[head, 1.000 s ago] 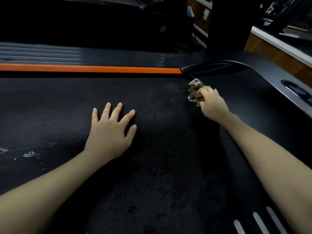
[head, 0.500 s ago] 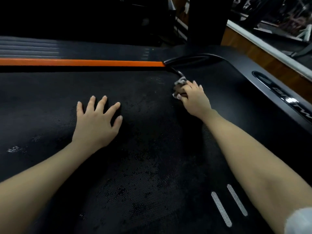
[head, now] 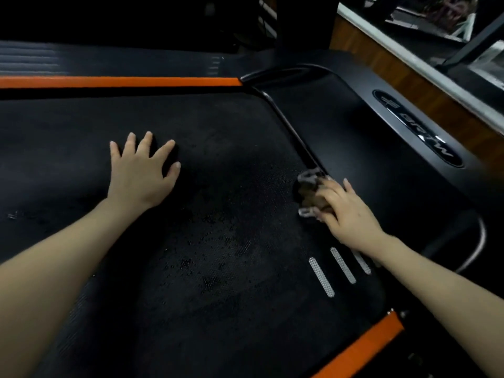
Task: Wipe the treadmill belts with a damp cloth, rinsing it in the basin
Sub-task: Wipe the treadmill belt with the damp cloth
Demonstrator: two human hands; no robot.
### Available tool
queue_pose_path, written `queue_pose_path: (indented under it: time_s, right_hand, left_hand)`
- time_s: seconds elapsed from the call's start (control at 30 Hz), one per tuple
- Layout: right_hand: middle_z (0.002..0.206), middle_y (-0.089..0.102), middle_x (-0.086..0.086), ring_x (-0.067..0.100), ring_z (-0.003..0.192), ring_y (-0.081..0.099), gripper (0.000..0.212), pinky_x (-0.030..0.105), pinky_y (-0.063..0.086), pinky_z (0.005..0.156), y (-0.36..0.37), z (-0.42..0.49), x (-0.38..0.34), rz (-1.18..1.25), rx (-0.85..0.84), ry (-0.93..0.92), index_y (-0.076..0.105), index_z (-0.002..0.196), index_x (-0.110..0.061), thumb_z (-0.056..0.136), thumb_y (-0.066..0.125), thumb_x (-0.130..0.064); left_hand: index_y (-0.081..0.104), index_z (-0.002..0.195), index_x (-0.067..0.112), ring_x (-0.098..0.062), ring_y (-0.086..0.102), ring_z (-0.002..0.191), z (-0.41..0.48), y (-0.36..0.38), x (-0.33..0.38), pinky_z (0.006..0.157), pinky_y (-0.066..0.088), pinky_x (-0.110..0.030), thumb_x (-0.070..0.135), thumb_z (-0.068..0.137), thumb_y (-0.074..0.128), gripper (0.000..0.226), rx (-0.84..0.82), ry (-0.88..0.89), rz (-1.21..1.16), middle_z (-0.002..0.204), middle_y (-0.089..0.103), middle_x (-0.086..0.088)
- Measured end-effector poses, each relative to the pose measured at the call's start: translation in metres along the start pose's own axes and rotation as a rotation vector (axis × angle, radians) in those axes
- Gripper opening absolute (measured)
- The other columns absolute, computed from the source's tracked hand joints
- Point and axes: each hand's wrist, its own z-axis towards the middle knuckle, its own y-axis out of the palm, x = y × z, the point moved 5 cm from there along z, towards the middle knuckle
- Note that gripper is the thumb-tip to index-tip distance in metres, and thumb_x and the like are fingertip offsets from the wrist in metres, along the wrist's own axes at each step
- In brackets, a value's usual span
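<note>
The left hand (head: 139, 175) lies flat on the belt (head: 218, 255), its fingers (head: 144, 143) pointing toward the side rail (head: 122, 81) beyond them. Well to their right, the cloth (head: 306, 186) sits at the belt's edge under the right hand (head: 346, 211). The motor cover (head: 381, 159) lies just right of that hand's fingers, and three strips (head: 321, 276) lie behind them.
</note>
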Motion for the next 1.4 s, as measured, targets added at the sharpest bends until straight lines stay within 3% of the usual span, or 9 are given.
queue_pose_path:
  time_s: [0.17, 0.27, 0.4, 0.5, 0.67, 0.87, 1.07, 1.23, 1.4]
  right_hand:
    - [0.138, 0.048, 0.018, 0.040, 0.136, 0.032, 0.034, 0.047, 0.013, 0.114, 0.010, 0.033, -0.008, 0.036, 0.098, 0.206, 0.058, 0.113, -0.003, 0.091, 0.052, -0.028]
    - [0.129, 0.053, 0.021, 0.039, 0.127, 0.044, 0.041, 0.042, 0.027, 0.111, 0.007, -0.012, -0.060, 0.217, 0.089, 0.034, 0.060, 0.105, 0.000, 0.080, 0.044, -0.028]
    - [0.144, 0.040, 0.008, 0.020, 0.140, 0.023, 0.033, 0.027, 0.014, 0.117, 0.009, -0.067, -0.117, 0.358, -0.192, -0.249, 0.057, 0.111, -0.013, 0.083, 0.047, -0.028]
    - [0.143, 0.042, 0.011, 0.017, 0.138, 0.028, 0.039, 0.017, 0.014, 0.114, 0.004, -0.064, -0.099, 0.303, -0.192, -0.260, 0.058, 0.113, -0.011, 0.079, 0.042, -0.022]
    - [0.138, 0.046, 0.014, 0.031, 0.136, 0.034, 0.029, 0.053, 0.024, 0.113, 0.005, -0.046, -0.069, 0.250, -0.012, 0.092, 0.058, 0.110, -0.007, 0.082, 0.059, -0.011]
    - [0.151, 0.031, 0.007, 0.017, 0.144, 0.015, 0.036, 0.025, 0.009, 0.117, -0.002, -0.110, -0.121, 0.389, -0.261, -0.250, 0.059, 0.112, -0.011, 0.079, 0.047, -0.020]
    - [0.136, 0.050, 0.013, 0.026, 0.140, 0.028, 0.039, 0.034, 0.001, 0.115, -0.028, -0.112, -0.026, 0.173, -0.188, 0.117, 0.062, 0.108, -0.010, 0.070, 0.057, -0.001]
    - [0.149, 0.035, 0.013, 0.029, 0.143, 0.021, 0.038, 0.032, -0.002, 0.115, -0.025, -0.112, -0.005, -0.076, -0.085, 0.215, 0.060, 0.120, -0.011, 0.082, 0.064, -0.013]
    - [0.148, 0.037, 0.012, 0.025, 0.144, 0.016, 0.023, 0.037, 0.017, 0.117, -0.003, -0.074, -0.008, 0.178, 0.022, 0.230, 0.057, 0.111, -0.018, 0.089, 0.059, -0.024]
  left_hand:
    - [0.029, 0.147, 0.034, -0.036, 0.011, 0.144, -0.034, -0.013, 0.018, 0.115, 0.002, -0.057, 0.054, 0.096, 0.020, 0.056, -0.048, 0.030, -0.012, 0.156, 0.022, -0.010]
    - [0.026, 0.147, 0.039, -0.035, 0.010, 0.145, -0.066, -0.010, 0.027, 0.114, -0.001, -0.057, 0.064, 0.082, 0.001, 0.074, -0.131, 0.064, 0.000, 0.157, 0.020, -0.008]
    - [0.022, 0.147, 0.040, -0.034, 0.004, 0.146, -0.086, -0.002, 0.028, 0.113, -0.002, -0.057, 0.066, 0.078, -0.004, 0.078, -0.174, 0.056, 0.026, 0.158, 0.015, -0.009]
    - [0.023, 0.147, 0.039, -0.032, 0.005, 0.146, -0.090, -0.002, 0.027, 0.114, -0.002, -0.055, 0.066, 0.080, -0.003, 0.077, -0.143, 0.066, 0.024, 0.158, 0.016, -0.008]
    - [0.021, 0.148, 0.037, -0.033, 0.003, 0.146, -0.092, 0.001, 0.030, 0.114, -0.003, -0.055, 0.062, 0.085, 0.000, 0.071, -0.142, 0.063, 0.053, 0.158, 0.014, -0.009]
    - [0.018, 0.149, 0.038, -0.031, 0.003, 0.146, -0.091, 0.003, 0.026, 0.114, -0.002, -0.055, 0.064, 0.086, -0.004, 0.072, -0.147, 0.066, 0.063, 0.159, 0.013, -0.007]
    - [0.020, 0.149, 0.038, -0.032, 0.004, 0.146, -0.091, 0.001, 0.027, 0.114, -0.001, -0.054, 0.066, 0.081, -0.003, 0.076, -0.141, 0.073, 0.052, 0.158, 0.015, -0.008]
    - [0.022, 0.149, 0.035, -0.033, 0.004, 0.146, -0.091, -0.002, 0.028, 0.115, 0.000, -0.056, 0.061, 0.093, 0.006, 0.064, -0.140, 0.077, 0.045, 0.158, 0.015, -0.010]
    - [0.023, 0.149, 0.035, -0.033, 0.004, 0.146, -0.091, -0.003, 0.029, 0.115, -0.001, -0.055, 0.058, 0.095, 0.011, 0.059, -0.143, 0.079, 0.040, 0.158, 0.015, -0.009]
